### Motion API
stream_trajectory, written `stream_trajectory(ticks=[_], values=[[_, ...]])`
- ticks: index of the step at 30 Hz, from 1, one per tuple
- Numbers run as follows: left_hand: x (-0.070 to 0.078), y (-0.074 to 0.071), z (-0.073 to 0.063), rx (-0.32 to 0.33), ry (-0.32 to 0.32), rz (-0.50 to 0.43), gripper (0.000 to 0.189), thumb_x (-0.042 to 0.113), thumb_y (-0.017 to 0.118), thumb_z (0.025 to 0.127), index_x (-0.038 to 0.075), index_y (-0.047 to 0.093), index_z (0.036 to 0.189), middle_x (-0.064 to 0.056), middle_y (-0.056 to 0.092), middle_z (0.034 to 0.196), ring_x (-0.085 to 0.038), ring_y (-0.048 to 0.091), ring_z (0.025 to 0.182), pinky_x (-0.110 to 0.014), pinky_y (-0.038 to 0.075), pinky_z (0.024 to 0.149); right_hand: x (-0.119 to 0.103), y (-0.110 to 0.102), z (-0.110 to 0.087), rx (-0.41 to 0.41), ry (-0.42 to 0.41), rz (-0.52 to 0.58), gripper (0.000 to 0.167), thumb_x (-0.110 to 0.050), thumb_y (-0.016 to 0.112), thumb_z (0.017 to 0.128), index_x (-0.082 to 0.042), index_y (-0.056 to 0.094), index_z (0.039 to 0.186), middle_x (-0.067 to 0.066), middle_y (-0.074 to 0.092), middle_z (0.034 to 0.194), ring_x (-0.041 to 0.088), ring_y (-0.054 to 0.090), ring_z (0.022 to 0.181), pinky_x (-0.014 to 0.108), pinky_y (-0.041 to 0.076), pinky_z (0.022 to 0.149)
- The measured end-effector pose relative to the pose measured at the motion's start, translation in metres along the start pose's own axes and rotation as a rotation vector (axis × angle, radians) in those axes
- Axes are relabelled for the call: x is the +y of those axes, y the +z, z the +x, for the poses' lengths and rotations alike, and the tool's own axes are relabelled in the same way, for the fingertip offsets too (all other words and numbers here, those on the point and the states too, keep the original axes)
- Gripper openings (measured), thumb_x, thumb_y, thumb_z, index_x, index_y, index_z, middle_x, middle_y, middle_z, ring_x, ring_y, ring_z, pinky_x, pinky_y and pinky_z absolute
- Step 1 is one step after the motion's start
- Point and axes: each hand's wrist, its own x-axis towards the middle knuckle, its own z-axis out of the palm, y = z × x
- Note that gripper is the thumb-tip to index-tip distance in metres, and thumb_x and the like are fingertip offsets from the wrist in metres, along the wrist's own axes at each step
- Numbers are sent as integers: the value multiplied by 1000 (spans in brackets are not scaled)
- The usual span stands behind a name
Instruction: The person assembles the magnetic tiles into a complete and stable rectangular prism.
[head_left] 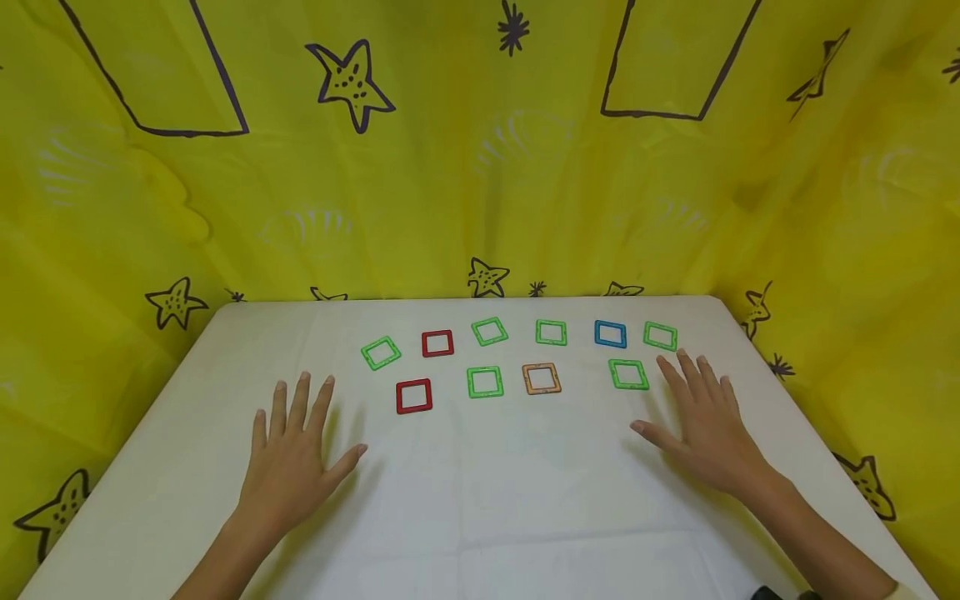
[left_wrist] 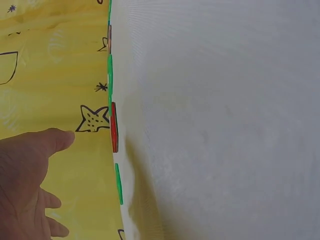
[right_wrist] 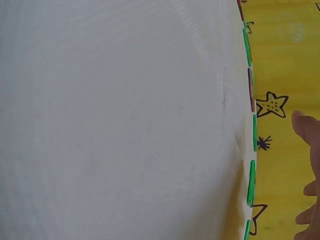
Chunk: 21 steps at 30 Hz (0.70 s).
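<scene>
Several square plastic frames lie flat in two loose rows on a white table. The front row holds a red frame (head_left: 414,410), a green frame (head_left: 485,395), an orange frame (head_left: 542,391) and another green frame (head_left: 628,387). Behind them lie a second red frame (head_left: 438,354), a blue frame (head_left: 611,345) and more green ones. My left hand (head_left: 288,471), fingers spread, is held over the table left of the front red frame and holds nothing. My right hand (head_left: 712,437), also spread and holding nothing, has its fingertips near the rightmost green frame (head_left: 660,346).
A yellow curtain (head_left: 420,208) printed with dark starfish and pale shells hangs behind the table (head_left: 465,500) and along both sides. The tabletop's back edge runs just beyond the back row. A small dark object (head_left: 765,593) shows at the bottom right.
</scene>
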Motion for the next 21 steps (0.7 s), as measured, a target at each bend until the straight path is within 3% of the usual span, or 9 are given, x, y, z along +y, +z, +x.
stream_trajectory(ticks=[8, 21], values=[[2, 3, 7, 64, 37, -52, 91, 44, 75, 92, 1, 35, 161, -33, 28, 164, -59, 20, 150, -75, 24, 112, -9, 4, 11, 14, -28, 60, 97, -49, 80, 91, -5, 33, 163, 29, 30, 163, 55, 26, 147, 75, 25, 112], [12, 4, 20, 88, 74, -141, 84, 35, 79, 92, -3, 41, 157, -33, 35, 161, -56, 27, 148, -70, 29, 114, -20, 4, 19, -61, 26, 63, 97, -52, 81, 89, -4, 36, 161, 27, 33, 163, 52, 32, 145, 74, 32, 109]])
